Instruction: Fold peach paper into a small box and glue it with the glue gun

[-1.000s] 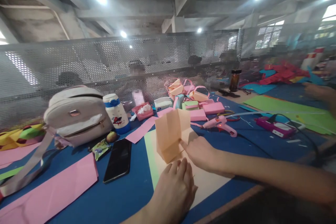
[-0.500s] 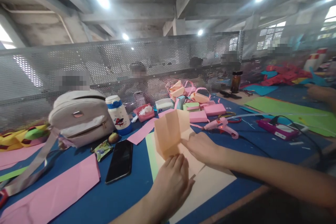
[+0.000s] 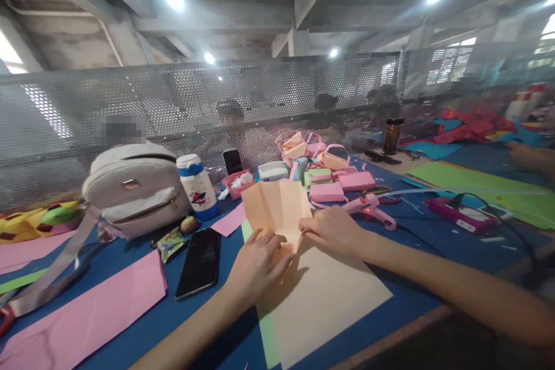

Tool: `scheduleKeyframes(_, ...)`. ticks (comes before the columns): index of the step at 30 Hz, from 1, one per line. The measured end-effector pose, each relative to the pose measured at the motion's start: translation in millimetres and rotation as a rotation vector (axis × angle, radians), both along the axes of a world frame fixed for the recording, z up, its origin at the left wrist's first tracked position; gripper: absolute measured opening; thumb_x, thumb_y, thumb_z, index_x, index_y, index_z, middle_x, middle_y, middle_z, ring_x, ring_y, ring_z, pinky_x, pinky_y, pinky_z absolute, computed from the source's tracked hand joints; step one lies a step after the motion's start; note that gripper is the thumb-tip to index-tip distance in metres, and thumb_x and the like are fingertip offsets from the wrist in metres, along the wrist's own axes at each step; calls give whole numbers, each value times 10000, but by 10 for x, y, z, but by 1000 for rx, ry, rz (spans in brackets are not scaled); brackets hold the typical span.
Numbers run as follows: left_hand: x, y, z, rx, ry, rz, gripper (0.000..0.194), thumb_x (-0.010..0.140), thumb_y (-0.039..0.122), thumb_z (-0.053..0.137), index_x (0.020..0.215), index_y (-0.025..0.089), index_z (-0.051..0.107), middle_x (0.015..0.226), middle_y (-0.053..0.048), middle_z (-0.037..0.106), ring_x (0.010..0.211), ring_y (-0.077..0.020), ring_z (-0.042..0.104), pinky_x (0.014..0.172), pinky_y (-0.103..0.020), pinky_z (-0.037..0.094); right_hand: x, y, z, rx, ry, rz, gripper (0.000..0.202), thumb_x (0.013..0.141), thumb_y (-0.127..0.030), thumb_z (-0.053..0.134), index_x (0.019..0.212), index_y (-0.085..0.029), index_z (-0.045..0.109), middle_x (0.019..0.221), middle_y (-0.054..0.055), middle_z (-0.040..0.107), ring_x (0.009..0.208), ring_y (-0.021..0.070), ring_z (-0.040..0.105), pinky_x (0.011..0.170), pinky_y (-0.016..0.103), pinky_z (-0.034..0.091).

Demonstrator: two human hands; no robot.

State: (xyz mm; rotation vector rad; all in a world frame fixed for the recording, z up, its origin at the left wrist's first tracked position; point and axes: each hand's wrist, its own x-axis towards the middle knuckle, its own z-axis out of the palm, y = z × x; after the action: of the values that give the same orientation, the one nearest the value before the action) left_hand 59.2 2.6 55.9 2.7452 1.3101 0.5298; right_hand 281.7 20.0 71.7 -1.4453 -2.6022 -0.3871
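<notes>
Peach paper: right hand pinching, left perhaps.

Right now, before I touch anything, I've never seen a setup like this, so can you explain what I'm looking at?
There is no machine here, just a person's two bare hands. The camera sits on that person's head, looking forward and down. The left hand rests on a folded peach paper, and the right hand has its fingers at the paper's right edge; how firmly either holds it, I can't tell. Underneath lies a larger pale sheet on the blue tabletop. To the left are a dark phone, a white and blue bottle and a pale backpack. To the right is a pink glue gun.
</notes>
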Motion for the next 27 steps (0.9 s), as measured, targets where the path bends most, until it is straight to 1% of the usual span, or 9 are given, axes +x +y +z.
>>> scheduleKeyframes(4, 6, 34, -27, -73, -110, 4, 386, 861, 407, 651, 1182, 194, 632, 1083, -97, 658, 1053, -296, 598, 917, -443, 494, -82, -37, 40, 43, 55, 80, 157, 975, -328, 551, 950, -210, 651, 762, 52, 728, 673, 191, 652, 536, 286, 164)
scheduleKeyframes(8, -2, 95, -99, 33, -107, -10, 401, 778, 283, 714, 1167, 200, 660, 1126, -117, 606, 1084, -325, 560, 930, -496, 474, -122, -52, 30, 25, 208, 194, 138, 975, -313, 551, 988, -213, 646, 773, 30, 731, 646, 167, 633, 546, 269, 212)
scheduleKeyframes(10, -17, 152, -138, 32, -122, -56, 318, 785, 174, 658, 1098, 223, 695, 1128, -99, 615, 1076, -297, 571, 937, -465, 469, -92, -37, 10, -37, 346, 294, 154, 966, -291, 558, 1088, -223, 624, 795, 12, 738, 643, 154, 630, 560, 248, 272)
scheduleKeyframes(12, -35, 221, -168, -74, -137, -100, 251, 773, 114, 621, 967, 225, 733, 1043, -70, 651, 1001, -254, 609, 910, -403, 481, -23, -8, -23, -129, 506, 424, 241, 951, -266, 562, 1188, -226, 574, 813, -4, 740, 625, 135, 617, 575, 225, 335)
scheduleKeyframes(15, -57, 312, -195, -234, -173, -129, 175, 753, 114, 620, 829, 199, 753, 961, -62, 682, 902, -223, 644, 823, -323, 506, 102, 44, -109, -174, 759, 530, 225, 938, -228, 513, 1156, -207, 564, 771, -15, 712, 575, 115, 581, 564, 210, 379)
scheduleKeyframes(18, -63, 348, -218, -259, -250, -136, 215, 755, 95, 583, 846, 180, 758, 1000, -72, 702, 928, -229, 657, 825, -304, 517, 155, 90, -229, -228, 900, 420, 148, 936, -206, 467, 973, -192, 610, 710, -17, 674, 542, 107, 560, 544, 206, 387)
scheduleKeyframes(21, -60, 335, -264, -284, -354, -142, 296, 747, 61, 531, 909, 166, 756, 1043, -78, 717, 954, -235, 663, 850, -309, 526, 108, 121, -345, -336, 819, 269, 171, 894, -149, 511, 884, -180, 678, 713, -7, 692, 593, 118, 588, 569, 209, 385)
scheduleKeyframes(24, -64, 314, -323, -303, -410, -128, 351, 750, 68, 516, 987, 173, 752, 1064, -75, 726, 987, -246, 659, 892, -341, 525, 28, 127, -420, -360, 711, 211, 229, 824, -95, 565, 932, -184, 746, 806, 18, 743, 688, 147, 625, 614, 224, 384)
scheduleKeyframes(27, -71, 304, -349, -307, -420, -117, 326, 772, 97, 516, 979, 182, 754, 1059, -74, 726, 993, -251, 656, 904, -359, 523, -27, 117, -452, -367, 660, 175, 278, 819, -102, 573, 998, -194, 766, 904, 42, 770, 769, 178, 656, 661, 242, 400)
